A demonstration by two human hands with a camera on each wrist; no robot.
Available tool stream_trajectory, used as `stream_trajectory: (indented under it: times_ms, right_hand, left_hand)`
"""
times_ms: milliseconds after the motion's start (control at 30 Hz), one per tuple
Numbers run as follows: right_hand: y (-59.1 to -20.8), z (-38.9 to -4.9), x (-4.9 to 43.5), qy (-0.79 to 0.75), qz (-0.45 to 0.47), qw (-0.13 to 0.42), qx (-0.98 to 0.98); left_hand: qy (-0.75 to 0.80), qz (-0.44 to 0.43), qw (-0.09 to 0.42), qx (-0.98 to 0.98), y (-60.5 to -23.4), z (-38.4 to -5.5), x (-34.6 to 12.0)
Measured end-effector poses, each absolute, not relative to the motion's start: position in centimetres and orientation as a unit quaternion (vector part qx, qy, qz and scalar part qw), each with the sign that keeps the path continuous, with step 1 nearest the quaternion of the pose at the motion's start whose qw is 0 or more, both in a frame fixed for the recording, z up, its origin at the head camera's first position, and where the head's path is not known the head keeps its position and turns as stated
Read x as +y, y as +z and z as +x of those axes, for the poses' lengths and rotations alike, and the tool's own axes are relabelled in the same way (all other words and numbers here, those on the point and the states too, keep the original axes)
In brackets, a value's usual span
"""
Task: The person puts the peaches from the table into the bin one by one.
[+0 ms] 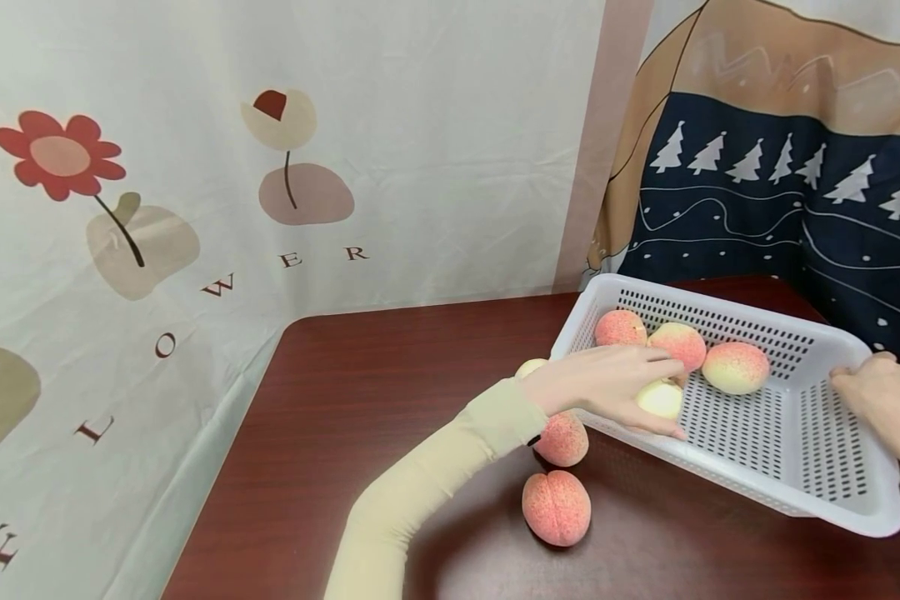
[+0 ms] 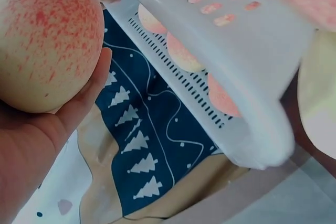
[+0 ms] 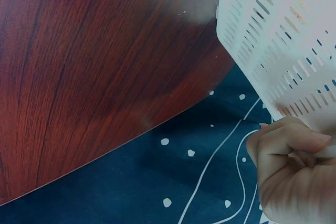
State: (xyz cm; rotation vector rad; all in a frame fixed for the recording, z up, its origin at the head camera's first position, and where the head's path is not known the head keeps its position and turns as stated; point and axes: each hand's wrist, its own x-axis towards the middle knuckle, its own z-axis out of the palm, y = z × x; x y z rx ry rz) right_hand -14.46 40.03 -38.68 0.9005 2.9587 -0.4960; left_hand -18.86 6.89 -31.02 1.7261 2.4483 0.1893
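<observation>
My left hand (image 1: 607, 383) holds a pink and cream peach (image 1: 660, 399) over the left part of a white plastic basket (image 1: 750, 433). In the left wrist view, the fingers curve under that peach (image 2: 50, 40). Three more peaches, one of them a blushed peach (image 1: 735, 367), lie along the basket's far side. At the basket's right end, my right hand (image 1: 888, 404) grips the rim, its fingers curled over it. The right wrist view has this hand (image 3: 294, 166) at the basket's slotted wall (image 3: 283, 35).
On the dark red wooden table (image 1: 330, 433), a pink peach (image 1: 557, 508) lies in front of the basket. Another peach (image 1: 562, 439) sits by my left wrist, and a pale peach (image 1: 531, 367) is partly hidden behind it. Printed cloths (image 1: 450, 167) hang behind the table.
</observation>
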Motion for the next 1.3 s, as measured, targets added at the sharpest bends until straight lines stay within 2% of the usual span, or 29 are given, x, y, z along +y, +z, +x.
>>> stream_trajectory:
  times_ms: [167,400,633,800,1000,1167,1300]
  right_hand:
    - [-38.7,-14.3,40.0,-0.164,0.283,0.003,0.945]
    - [-38.8,-14.4,40.0,-0.163,0.285,0.0,0.945]
    - [-38.7,-14.4,40.0,-0.159,0.288,0.004,0.944]
    - [-38.7,-14.5,39.9,-0.161,0.288,0.001,0.944]
    - [-38.6,-14.5,40.0,-0.161,0.285,-0.002,0.945]
    - [-38.7,-14.6,40.1,-0.159,0.29,0.004,0.944]
    - [-38.8,-14.6,40.1,-0.156,0.292,0.005,0.944]
  left_hand:
    - [0.045,0.563,0.097,0.819,-30.8,-19.2,8.8]
    - [0.004,0.576,0.077,0.814,-30.8,-19.7,11.4]
    - [-0.063,0.578,0.084,0.809,-31.9,-20.2,13.7]
    - [-0.112,0.569,0.111,0.807,-32.6,-20.6,15.1]
    - [-0.14,0.561,0.119,0.807,-32.9,-20.6,16.1]
    - [-0.141,0.531,0.173,0.817,-33.2,-20.3,16.4]
    - [-0.158,0.52,0.186,0.818,-33.4,-20.2,16.2]
